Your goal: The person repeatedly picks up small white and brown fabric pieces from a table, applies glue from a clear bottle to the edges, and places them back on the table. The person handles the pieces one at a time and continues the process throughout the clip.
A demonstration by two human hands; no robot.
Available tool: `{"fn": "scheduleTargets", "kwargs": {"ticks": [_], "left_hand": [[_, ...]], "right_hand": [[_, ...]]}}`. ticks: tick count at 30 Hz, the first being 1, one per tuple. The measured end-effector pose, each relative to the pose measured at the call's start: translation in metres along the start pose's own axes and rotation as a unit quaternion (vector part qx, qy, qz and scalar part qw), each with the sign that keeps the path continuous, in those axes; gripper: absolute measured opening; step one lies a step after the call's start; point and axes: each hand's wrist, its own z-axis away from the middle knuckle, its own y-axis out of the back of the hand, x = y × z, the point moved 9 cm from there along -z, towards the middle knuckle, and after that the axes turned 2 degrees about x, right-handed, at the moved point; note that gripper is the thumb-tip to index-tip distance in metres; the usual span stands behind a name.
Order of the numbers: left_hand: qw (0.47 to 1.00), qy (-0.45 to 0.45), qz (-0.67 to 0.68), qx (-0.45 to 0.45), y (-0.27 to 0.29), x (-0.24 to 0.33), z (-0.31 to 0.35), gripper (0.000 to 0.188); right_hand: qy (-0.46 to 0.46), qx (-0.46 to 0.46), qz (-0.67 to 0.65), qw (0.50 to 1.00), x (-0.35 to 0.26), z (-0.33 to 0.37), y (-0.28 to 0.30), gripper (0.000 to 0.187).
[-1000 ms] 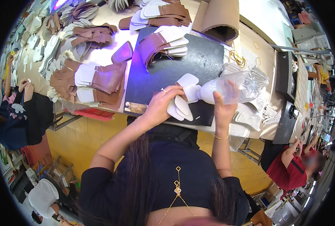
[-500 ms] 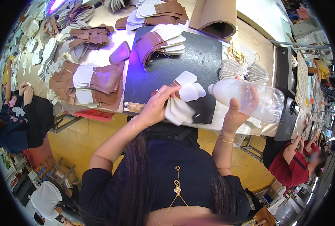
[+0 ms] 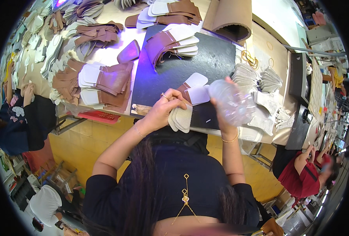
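Observation:
My left hand [image 3: 163, 111] pinches a small fan of pale, rounded, felt-like pieces [image 3: 181, 119] over the near edge of the black board [image 3: 217, 59]. In my right hand [image 3: 224, 122] is a clear plastic bottle [image 3: 237, 103], smeared by motion, its base toward me and its neck hard to make out. Just beyond my left fingers, white-and-brown leather pieces [image 3: 198, 94] lie overlapped on the board. Farther back on it rests a bent stack of brown-and-white leather pieces [image 3: 164, 45].
Left of the board are more brown-and-white bundles [image 3: 107, 80] and a brown pad [image 3: 128, 52]. A cardboard tube [image 3: 231, 23] stands at the back. Fanned grey bundles [image 3: 246, 76] and loose pale pieces [image 3: 265, 112] lie to the right. Other people sit at both sides.
The bottle has swung left and turned its base toward me, coming close to the leather pieces on the board. The fanned pieces in my left hand are now steadier.

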Motion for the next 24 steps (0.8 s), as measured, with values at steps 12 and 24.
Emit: {"fn": "scheduleTargets", "kwargs": {"ticks": [12, 24], "left_hand": [[0.999, 0.032, -0.026, 0.013, 0.003, 0.005, -0.011, 0.025], [0.999, 0.012, -0.026, 0.025, -0.002, 0.012, -0.005, 0.029]], "right_hand": [[0.109, 0.019, 0.229, 0.967, -0.024, -0.011, -0.005, 0.058], [0.195, 0.024, 0.117, 0.974, -0.028, 0.002, 0.031, 0.076]]}}
